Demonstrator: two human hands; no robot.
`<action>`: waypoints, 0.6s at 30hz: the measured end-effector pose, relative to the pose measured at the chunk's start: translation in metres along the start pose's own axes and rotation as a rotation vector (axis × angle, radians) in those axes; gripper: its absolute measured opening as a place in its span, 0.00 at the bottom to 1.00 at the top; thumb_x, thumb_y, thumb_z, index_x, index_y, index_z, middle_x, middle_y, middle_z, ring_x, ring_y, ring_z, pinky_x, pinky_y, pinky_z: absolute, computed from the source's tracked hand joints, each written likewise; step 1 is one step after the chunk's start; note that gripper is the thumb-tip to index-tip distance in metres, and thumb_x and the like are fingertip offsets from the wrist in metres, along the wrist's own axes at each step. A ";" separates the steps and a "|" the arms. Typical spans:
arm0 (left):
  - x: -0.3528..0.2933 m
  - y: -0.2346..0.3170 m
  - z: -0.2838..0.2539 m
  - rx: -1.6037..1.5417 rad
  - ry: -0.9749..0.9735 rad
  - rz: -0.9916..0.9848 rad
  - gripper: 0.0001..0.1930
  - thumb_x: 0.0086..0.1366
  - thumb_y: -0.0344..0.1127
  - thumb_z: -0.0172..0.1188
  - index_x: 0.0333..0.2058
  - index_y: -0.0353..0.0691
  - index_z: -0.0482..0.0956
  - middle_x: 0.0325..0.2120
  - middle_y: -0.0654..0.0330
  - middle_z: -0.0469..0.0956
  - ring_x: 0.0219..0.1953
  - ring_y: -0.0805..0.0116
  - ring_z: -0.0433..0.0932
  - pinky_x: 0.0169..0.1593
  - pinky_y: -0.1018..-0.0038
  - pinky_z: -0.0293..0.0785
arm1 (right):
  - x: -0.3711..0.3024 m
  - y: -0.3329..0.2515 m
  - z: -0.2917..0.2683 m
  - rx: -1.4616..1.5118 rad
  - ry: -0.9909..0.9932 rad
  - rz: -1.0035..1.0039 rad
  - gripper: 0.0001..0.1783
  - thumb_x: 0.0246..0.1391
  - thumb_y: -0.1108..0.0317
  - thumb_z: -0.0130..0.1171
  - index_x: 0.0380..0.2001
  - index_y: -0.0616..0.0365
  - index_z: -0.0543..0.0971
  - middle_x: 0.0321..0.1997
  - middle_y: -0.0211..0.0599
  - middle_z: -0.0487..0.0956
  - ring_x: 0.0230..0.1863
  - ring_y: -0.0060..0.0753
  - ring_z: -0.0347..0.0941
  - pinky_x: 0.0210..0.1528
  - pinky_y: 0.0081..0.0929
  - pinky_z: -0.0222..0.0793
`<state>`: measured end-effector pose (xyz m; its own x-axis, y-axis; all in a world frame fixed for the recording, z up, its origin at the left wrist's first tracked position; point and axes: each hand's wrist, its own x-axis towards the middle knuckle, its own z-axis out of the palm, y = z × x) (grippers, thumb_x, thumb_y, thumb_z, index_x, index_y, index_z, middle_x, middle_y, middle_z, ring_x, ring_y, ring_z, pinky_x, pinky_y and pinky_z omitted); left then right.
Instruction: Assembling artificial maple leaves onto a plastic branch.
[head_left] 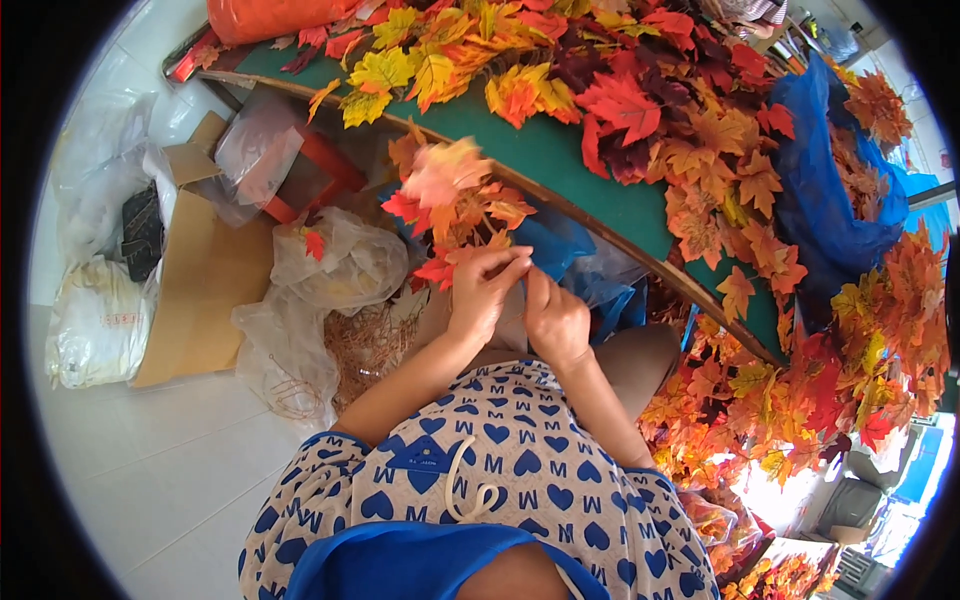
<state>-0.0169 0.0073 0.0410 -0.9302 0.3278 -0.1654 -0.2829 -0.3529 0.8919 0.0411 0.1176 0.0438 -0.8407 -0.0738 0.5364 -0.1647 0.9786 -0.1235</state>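
Observation:
A spray of artificial maple leaves, red, orange and pale pink, rises beyond my left hand, in front of the table's near edge. The top leaf is blurred. My left hand is closed at the base of the spray, thumb and fingers pinched together. Close beside it, my right hand is closed too, its fingertips meeting those of the left. Whatever lies between the right fingers is hidden or too thin to make out. Both hands are above my lap, apart from the table.
A green-topped table with a wooden edge bears heaps of artificial leaves. A blue plastic bag lies at its right. To the left stand a cardboard box, clear plastic bags and a red stool. More leaves pile up at right.

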 end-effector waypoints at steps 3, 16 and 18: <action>-0.001 -0.016 -0.005 -0.223 0.075 -0.119 0.11 0.62 0.28 0.57 0.43 0.32 0.76 0.30 0.62 0.77 0.31 0.76 0.76 0.38 0.82 0.73 | -0.001 0.005 -0.005 0.023 -0.035 -0.098 0.14 0.47 0.72 0.59 0.38 0.64 0.74 0.27 0.39 0.77 0.21 0.34 0.74 0.22 0.27 0.71; 0.014 -0.014 -0.035 -0.682 -0.023 -0.597 0.10 0.66 0.30 0.51 0.46 0.38 0.69 0.28 0.64 0.71 0.21 0.79 0.68 0.25 0.85 0.70 | 0.166 0.056 0.005 0.493 0.150 -0.047 0.08 0.51 0.79 0.53 0.36 0.65 0.74 0.35 0.51 0.77 0.35 0.50 0.76 0.36 0.35 0.73; 0.013 -0.009 -0.039 -0.635 -0.044 -0.616 0.15 0.66 0.29 0.50 0.50 0.37 0.68 0.27 0.65 0.71 0.22 0.79 0.68 0.25 0.85 0.69 | 0.192 0.050 0.015 0.515 0.127 -0.052 0.08 0.52 0.79 0.53 0.37 0.66 0.74 0.36 0.51 0.77 0.36 0.52 0.75 0.37 0.36 0.73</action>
<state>-0.0352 -0.0193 0.0142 -0.5636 0.6489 -0.5111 -0.8192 -0.5184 0.2453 -0.1357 0.1492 0.1282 -0.7606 -0.0648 0.6460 -0.4636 0.7507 -0.4706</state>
